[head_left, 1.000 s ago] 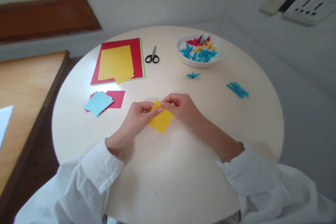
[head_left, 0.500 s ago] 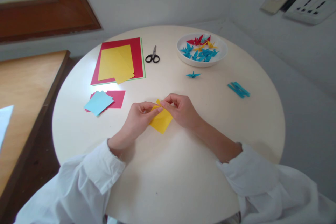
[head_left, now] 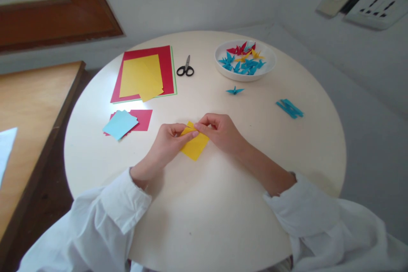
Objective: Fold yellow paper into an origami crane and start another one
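A small yellow sheet of origami paper (head_left: 195,148) is held between both hands, one corner pointing down toward me. My left hand (head_left: 168,142) pinches it from the left, thumb on top near the upper edge. From the right, my right hand (head_left: 221,133) pinches the same upper part, its thumb and fingertips nearly touching the left thumb. A small yellow tip shows above the thumbs. The fingers hide the creases there. Beyond the hands, a blue paper crane (head_left: 235,91) sits alone on the round white table (head_left: 210,216).
A white dish (head_left: 245,77) with several paper cranes stands at the back right. Black-handled scissors (head_left: 185,69) lie beside large red and yellow sheets (head_left: 142,76). Small light-blue squares (head_left: 120,125) lie at left over pink ones (head_left: 145,120); blue strips (head_left: 290,109) lie at right.
The yellow paper has shifted very slightly to the left, its lower corner a little higher. Both hands keep their pinch; everything else on the table stays put.
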{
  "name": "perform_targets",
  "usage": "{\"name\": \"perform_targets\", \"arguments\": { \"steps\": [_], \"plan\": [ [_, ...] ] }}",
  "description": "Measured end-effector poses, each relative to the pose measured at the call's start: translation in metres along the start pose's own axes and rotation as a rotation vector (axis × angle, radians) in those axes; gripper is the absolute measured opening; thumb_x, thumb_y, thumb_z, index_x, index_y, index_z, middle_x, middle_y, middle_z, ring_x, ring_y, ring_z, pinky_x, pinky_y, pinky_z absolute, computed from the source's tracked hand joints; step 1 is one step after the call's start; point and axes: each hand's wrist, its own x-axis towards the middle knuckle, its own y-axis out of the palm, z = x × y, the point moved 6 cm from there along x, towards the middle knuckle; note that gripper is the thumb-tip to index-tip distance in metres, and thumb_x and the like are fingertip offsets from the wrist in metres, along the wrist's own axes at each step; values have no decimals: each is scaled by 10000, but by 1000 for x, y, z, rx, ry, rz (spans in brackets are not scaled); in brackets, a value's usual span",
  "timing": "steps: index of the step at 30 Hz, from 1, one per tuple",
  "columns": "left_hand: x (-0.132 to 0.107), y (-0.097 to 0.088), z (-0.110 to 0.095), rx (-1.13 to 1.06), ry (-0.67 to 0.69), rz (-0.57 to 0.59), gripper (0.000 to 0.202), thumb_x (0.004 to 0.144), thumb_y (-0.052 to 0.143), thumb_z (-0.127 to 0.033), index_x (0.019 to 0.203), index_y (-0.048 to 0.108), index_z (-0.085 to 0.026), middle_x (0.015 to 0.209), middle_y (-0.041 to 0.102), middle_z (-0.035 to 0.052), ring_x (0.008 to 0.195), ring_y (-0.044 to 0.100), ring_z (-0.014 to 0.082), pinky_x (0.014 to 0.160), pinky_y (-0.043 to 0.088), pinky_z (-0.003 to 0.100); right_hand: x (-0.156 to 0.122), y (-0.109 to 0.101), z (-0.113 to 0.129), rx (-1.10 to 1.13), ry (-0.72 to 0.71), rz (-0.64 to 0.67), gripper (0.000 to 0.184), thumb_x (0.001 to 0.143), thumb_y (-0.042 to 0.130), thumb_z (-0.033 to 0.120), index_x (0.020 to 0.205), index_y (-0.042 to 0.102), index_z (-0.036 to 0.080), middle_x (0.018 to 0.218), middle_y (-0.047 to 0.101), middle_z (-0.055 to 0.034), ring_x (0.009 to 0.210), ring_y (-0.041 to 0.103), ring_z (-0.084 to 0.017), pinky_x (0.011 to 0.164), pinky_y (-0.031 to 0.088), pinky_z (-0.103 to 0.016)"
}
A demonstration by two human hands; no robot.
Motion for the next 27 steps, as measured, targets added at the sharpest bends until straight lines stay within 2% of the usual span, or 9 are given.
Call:
{"name": "perform_targets", "arguments": {
  "steps": [9,17,21,27],
  "plan": [
    [-1,1,0,-49,-3,-21,268,718,659,-387,685,649,-122,622,566,11,531,490,95,469,367,216,-2,2,2,7,-18,-59,231,749,560,329,580,521,176,568,539,19,551,461,-95,538,380,-236],
    [-1,-2,1,-88,-10,-67,302,697,687,-420,682,640,-122,633,562,12,544,492,97,479,376,219,1,0,3,29,-2,1,234,754,552,345,609,575,163,577,549,20,559,466,-93,548,374,-235],
    [0,-2,1,-40,-19,-45,309,678,702,-424,684,644,-120,641,570,14,546,486,95,474,363,214,1,0,3,17,-14,-6,176,732,570,293,619,585,158,592,572,15,574,480,-93,560,379,-231],
    [0,-1,0,-35,3,-22,295,691,689,-410,688,658,-117,639,564,4,532,451,75,463,340,200,1,1,2,38,-14,31,178,721,592,311,642,607,151,600,588,11,569,485,-92,553,383,-228]
  ]
}}
